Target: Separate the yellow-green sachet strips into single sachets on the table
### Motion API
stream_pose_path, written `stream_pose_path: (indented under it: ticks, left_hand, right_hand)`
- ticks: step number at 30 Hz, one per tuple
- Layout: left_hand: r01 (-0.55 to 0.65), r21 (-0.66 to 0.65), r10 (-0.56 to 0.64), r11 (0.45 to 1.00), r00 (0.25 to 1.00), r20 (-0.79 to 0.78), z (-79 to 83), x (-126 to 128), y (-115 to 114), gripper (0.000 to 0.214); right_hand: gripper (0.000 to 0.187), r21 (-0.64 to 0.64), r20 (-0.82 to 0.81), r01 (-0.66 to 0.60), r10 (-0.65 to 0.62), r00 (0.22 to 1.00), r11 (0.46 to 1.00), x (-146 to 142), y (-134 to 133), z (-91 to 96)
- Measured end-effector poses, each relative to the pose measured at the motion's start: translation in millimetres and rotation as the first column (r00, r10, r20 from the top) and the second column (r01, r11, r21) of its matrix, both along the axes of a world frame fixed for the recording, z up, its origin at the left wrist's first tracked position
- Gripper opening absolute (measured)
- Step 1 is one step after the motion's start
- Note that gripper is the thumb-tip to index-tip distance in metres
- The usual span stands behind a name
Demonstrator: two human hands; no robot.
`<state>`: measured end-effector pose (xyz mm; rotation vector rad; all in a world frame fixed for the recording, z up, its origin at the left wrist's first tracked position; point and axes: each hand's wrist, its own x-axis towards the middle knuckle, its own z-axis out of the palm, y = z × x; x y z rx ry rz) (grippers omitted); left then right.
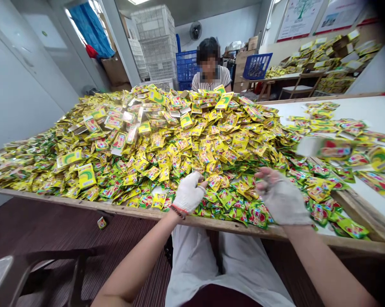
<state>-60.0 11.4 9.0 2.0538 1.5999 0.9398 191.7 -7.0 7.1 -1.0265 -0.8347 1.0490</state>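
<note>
A big heap of small yellow and green sachets point(167, 140) covers the white table with a wooden rim point(83, 204). My left hand point(188, 194), in a white glove, is curled closed at the heap's near edge, its thumb against a yellow sachet point(215, 181); what the fingers hold is hidden. My right hand point(284, 200), also gloved, hovers over the green and red sachets point(256, 213) by the rim; its fingers are smeared by motion. A blurred bundle of sachets point(323, 147) shows above the right side of the table.
A person point(211, 70) sits at the far side of the table. Behind stand stacked white crates point(154, 38), blue baskets point(257, 66) and a bench piled with boxes point(327, 53). One sachet point(102, 222) lies on the floor; a chair point(35, 264) is at lower left.
</note>
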Motion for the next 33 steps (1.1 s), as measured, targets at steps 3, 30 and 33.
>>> stream_pose_path:
  ticks: [3, 30, 33]
  left_hand:
    - [-0.061, 0.039, 0.069, 0.997, 0.966, -0.248, -4.6, 25, 20, 0.019]
    - [0.192, -0.046, -0.191, 0.98, 0.981, 0.021, 6.7, 16, 17, 0.013]
    - [0.277, -0.262, -0.12, 0.925, 0.864, 0.489, 3.6, 11, -5, 0.022]
  right_hand:
    - [0.026, -0.113, 0.685, -0.096, 0.147, 0.713, 0.989, -26, 3, -12.1]
    - [0.03, -0.017, 0.829, -0.114, 0.078, 0.553, 0.993, -39, -9, -15.6]
    - [0.024, -0.024, 0.848, -0.213, 0.133, 0.513, 0.977, -49, -7, -7.0]
